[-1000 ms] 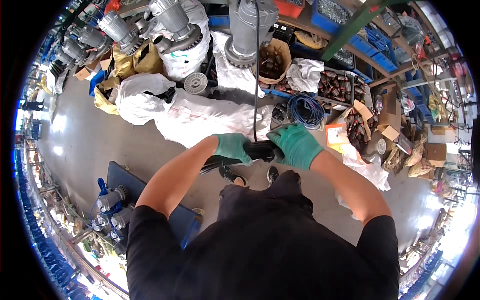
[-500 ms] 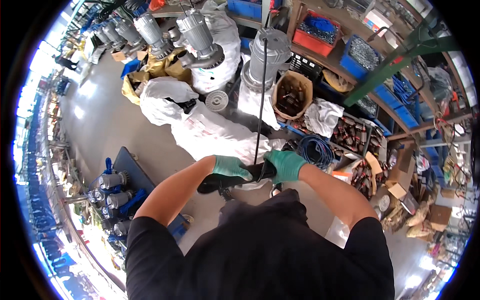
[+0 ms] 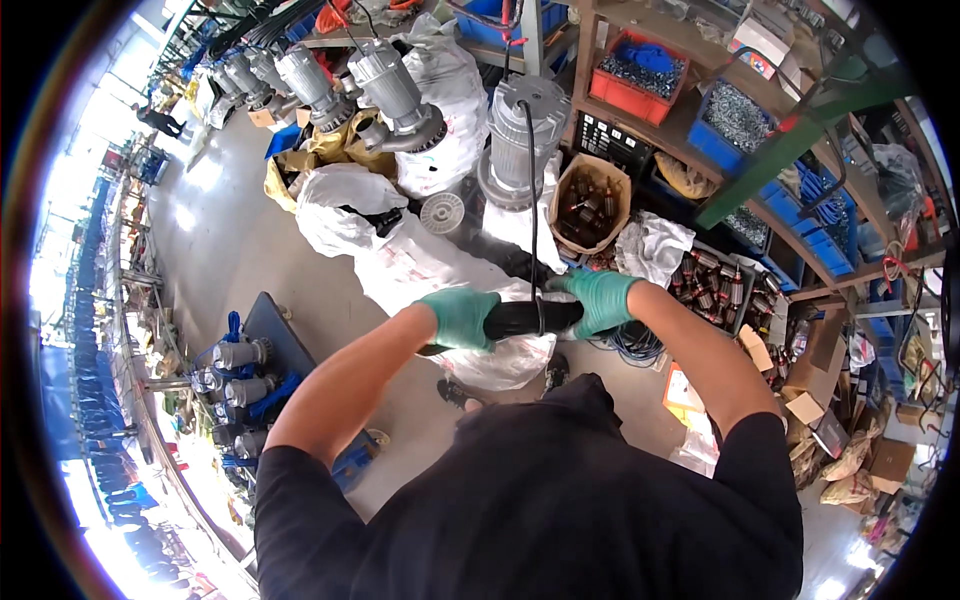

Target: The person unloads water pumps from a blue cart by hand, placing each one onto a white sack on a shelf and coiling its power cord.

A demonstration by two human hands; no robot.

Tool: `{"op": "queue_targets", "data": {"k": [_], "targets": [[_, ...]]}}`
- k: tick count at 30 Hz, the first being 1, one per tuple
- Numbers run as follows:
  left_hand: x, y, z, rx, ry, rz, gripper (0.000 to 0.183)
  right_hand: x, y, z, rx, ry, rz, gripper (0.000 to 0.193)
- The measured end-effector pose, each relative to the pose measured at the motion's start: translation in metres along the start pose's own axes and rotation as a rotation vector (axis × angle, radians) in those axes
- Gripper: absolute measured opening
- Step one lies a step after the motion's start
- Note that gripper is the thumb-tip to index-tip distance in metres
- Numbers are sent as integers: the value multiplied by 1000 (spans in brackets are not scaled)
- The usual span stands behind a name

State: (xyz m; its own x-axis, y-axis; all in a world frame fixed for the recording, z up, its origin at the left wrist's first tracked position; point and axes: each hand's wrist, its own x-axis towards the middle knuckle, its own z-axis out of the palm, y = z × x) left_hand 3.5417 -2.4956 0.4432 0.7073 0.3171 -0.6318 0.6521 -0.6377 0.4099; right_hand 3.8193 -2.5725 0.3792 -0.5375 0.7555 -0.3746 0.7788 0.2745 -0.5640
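A coil of black cable (image 3: 513, 320), bunched into a thick bundle, is stretched between my hands in front of my body. My left hand (image 3: 462, 318), in a green glove, closes around its left end. The right end is gripped by my right hand (image 3: 602, 301), gloved the same way. One strand of black cable (image 3: 532, 215) runs from the bundle up to the top of a grey motor pump (image 3: 527, 125) standing ahead of me. Beneath the bundle lies a white plastic sack (image 3: 430, 275). My palms hide both ends of the coil.
More grey motor pumps (image 3: 395, 90) hang at the far left. A cardboard box of armatures (image 3: 590, 205) sits right of the pump, beside a shelf with a red bin (image 3: 637, 78) and a blue bin (image 3: 732, 115). A dark flat cart (image 3: 290, 340) stands at left.
The cable bundle has risen slightly and moved right with both hands. My hands are farther apart, and the strand to the pump, straight before, now bends over the pump's top.
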Motion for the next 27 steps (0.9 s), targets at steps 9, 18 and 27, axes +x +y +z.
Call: {"op": "queue_targets", "data": {"k": [9, 18, 27], "targets": [[16, 5, -39, -245, -240, -52, 55, -1, -52, 8, -228, 330, -20, 84], [-45, 14, -44, 1093, 785, 242, 77, 5, -20, -46, 790, -103, -243, 104], [-5, -19, -96, -389, -92, -40, 39, 8, -106, -56, -552, 445, 97, 94]]}}
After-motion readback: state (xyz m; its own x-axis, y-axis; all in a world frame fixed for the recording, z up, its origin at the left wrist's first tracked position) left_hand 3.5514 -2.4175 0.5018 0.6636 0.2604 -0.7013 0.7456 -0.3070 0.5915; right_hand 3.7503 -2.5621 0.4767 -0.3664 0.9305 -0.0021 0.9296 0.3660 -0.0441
